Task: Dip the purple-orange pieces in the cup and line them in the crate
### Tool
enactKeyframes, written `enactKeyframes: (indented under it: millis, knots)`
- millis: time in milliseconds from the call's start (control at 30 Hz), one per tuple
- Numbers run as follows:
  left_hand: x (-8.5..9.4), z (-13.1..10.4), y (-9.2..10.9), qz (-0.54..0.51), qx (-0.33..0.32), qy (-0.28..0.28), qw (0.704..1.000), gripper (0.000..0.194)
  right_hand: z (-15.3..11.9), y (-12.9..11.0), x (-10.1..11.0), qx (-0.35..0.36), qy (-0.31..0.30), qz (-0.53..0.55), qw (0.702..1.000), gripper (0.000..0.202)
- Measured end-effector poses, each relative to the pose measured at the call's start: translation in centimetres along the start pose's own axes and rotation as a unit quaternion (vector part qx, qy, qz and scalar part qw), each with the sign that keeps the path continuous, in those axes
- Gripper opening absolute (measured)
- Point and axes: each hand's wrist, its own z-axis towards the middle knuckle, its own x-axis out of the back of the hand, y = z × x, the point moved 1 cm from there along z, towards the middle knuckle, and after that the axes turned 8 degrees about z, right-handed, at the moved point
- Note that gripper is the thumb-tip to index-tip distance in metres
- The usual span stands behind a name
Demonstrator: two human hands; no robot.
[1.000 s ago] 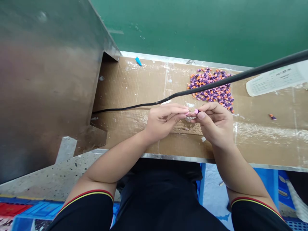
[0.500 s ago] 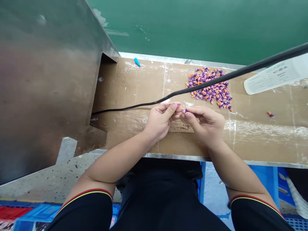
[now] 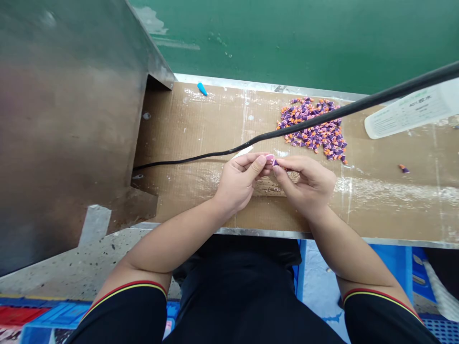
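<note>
Between thumb and fingers, my left hand [image 3: 241,179] pinches a small flat pink piece [image 3: 269,156]. Facing it, my right hand [image 3: 306,184] is closed on a tiny purple figure [image 3: 275,163] with a pale pink and white edge. The pink piece and the purple figure are side by side at the fingertips; whether they touch I cannot tell. Beyond my right hand lies a pile of small purple, pink and orange figures [image 3: 311,131]. One such figure [image 3: 404,168] lies alone to the right.
A black cable [image 3: 297,127] crosses above the cardboard-covered table [image 3: 201,129] and partly hides the pile. A translucent bottle [image 3: 405,114] lies at the right. At the back left is a blue cap-like piece [image 3: 202,89]. A metal housing [image 3: 71,119] borders the left side.
My hands have drawn slightly closer, bringing the pink piece right beside the purple figure. More of the pink piece shows now. The view has shifted a little.
</note>
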Motion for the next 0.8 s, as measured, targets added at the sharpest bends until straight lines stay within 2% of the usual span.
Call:
enactKeyframes:
  millis: [233, 367, 533, 700, 800]
  knots:
    - [0.4, -0.1, -0.2, 0.068, -0.035, -0.006, 0.997, 0.035, 0.1, -0.2, 0.1, -0.028, -0.011, -0.049, 0.998, 0.007]
    - [0.4, -0.4, -0.4, 0.112, -0.073, 0.012, 0.991, 0.036, 0.1, -0.4, 0.0, -0.014, 0.001, -0.060, 0.998, 0.007]
    - [0.1, -0.7, -0.2, 0.182, -0.144, 0.028, 0.972, 0.030, -0.1, -0.5, -0.2, 0.023, 0.022, -0.069, 0.997, 0.012]
    - [-0.1, -1.2, 0.0, 0.227, -0.186, 0.034, 0.955, 0.025, -0.3, -0.7, -0.2, 0.002, 0.024, -0.104, 0.994, 0.009]
    - [-0.1, -1.4, -0.1, 0.249, -0.221, 0.039, 0.942, 0.019, -0.4, -0.9, -0.2, 0.014, 0.027, -0.110, 0.994, 0.011]
